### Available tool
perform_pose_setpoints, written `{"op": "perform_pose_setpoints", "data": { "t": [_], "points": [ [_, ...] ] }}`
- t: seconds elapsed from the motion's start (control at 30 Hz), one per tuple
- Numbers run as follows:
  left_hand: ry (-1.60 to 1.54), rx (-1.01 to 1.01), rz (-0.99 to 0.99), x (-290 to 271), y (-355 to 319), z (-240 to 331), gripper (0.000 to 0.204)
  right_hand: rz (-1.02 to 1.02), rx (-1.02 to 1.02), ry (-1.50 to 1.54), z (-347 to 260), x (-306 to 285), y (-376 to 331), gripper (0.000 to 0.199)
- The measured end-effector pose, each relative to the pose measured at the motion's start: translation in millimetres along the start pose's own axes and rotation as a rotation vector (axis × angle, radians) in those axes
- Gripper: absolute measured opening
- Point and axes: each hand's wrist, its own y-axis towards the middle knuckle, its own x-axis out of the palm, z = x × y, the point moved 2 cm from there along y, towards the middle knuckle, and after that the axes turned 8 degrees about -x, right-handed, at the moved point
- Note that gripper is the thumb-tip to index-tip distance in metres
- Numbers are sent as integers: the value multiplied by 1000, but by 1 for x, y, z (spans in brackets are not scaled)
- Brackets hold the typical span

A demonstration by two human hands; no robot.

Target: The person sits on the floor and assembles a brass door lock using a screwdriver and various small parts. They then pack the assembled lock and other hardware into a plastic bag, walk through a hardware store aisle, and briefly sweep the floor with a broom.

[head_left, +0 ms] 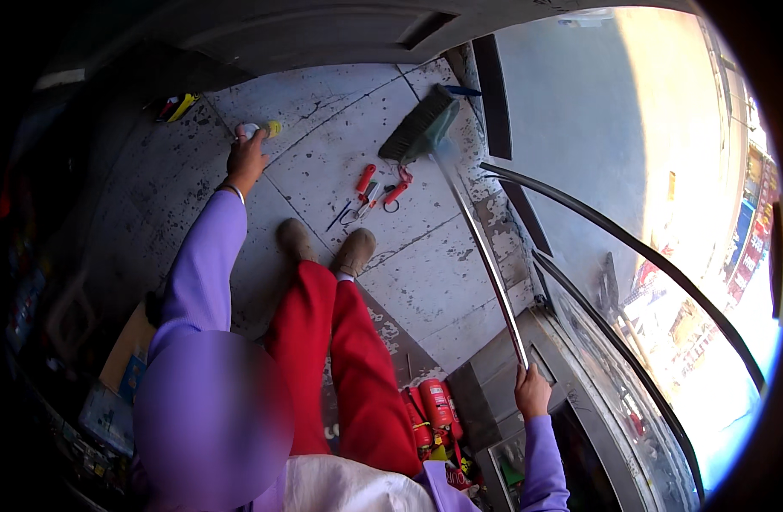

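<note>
My right hand (532, 392) is closed around the metal handle of a long broom (485, 260), which slants up and left to the floor. The dark bristle head (415, 128) rests near the doorway, with a pale green dustpan-like piece beside it. My left hand (246, 162) reaches forward over the floor at the left, fingers closed on a small white and yellow object (274, 129) whose kind I cannot make out. Between the broom and my shoes lie small tools: a red-handled one (367, 177), another red one (399, 185) and a dark blue pen-like stick (339, 217).
A yellow and black item (183, 107) lies at the far left of the worn tile floor (426, 273). Red fire extinguishers (438, 403) stand beside my right leg. A glass door with a dark curved frame (635, 226) stands at the right, sunlit outdoors beyond. My brown shoes (355, 253) stand mid-floor.
</note>
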Motion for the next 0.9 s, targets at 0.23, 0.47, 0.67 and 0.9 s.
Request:
{"op": "perform_pose_setpoints", "data": {
  "t": [0.23,0.47,0.67,0.9],
  "points": [
    [-48,-169,13,25,30,-16,64,-33,104,186,-5,7,-92,34],
    [-151,272,62,35,18,10,65,-60,-92,157,-69,-13,-102,28],
    [-33,392,0,57,19,-2,46,-121,-277,157,-119,11,-68,29],
    [182,486,-101,84,-22,34,65,-127,-244,64,-125,22,-78,28]
  ]
}}
